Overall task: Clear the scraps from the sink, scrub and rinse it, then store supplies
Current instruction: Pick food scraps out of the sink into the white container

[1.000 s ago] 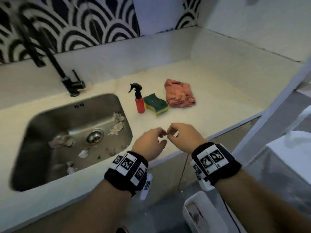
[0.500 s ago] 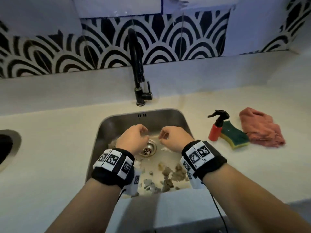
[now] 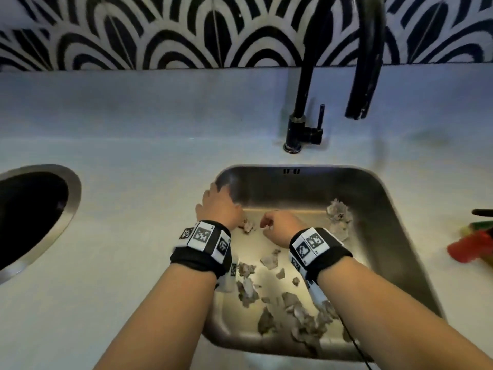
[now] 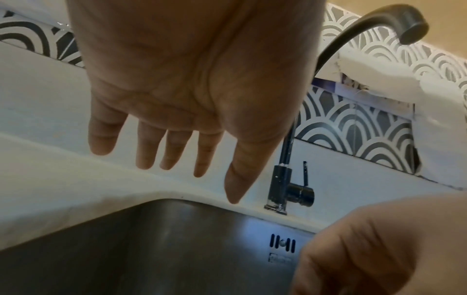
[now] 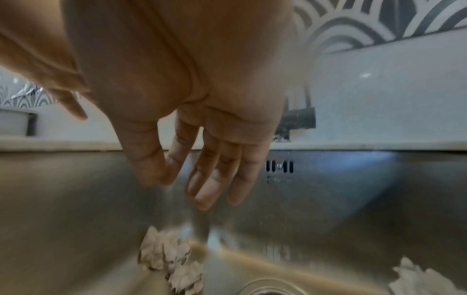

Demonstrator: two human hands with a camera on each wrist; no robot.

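Crumpled grey paper scraps (image 3: pixel 288 308) litter the near floor of the stainless steel sink (image 3: pixel 386 209). Left hand (image 3: pixel 218 206) and right hand (image 3: pixel 282 228) hover inside; wrist views show both grips apart, empty, fingers loosely straight. Head view hides the fingers. Black gooseneck faucet (image 3: pixel 304 102) behind, on the white tabletop (image 3: pixel 133 156). Red object (image 3: pixel 472 247) at the edge, blurred, cut off.

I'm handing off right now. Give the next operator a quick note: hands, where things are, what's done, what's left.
Left hand: open, fingers straight, holding nothing, over the sink's back-left corner.
Right hand: open, fingers loosely extended, empty, low over the sink floor.
Scraps: all in the basin, mostly near the front, with one clump at the right.
Spray bottle: on the counter to the right.
Done: nothing visibly cleared.
Left: collect scraps, scrub, rinse, store supplies.
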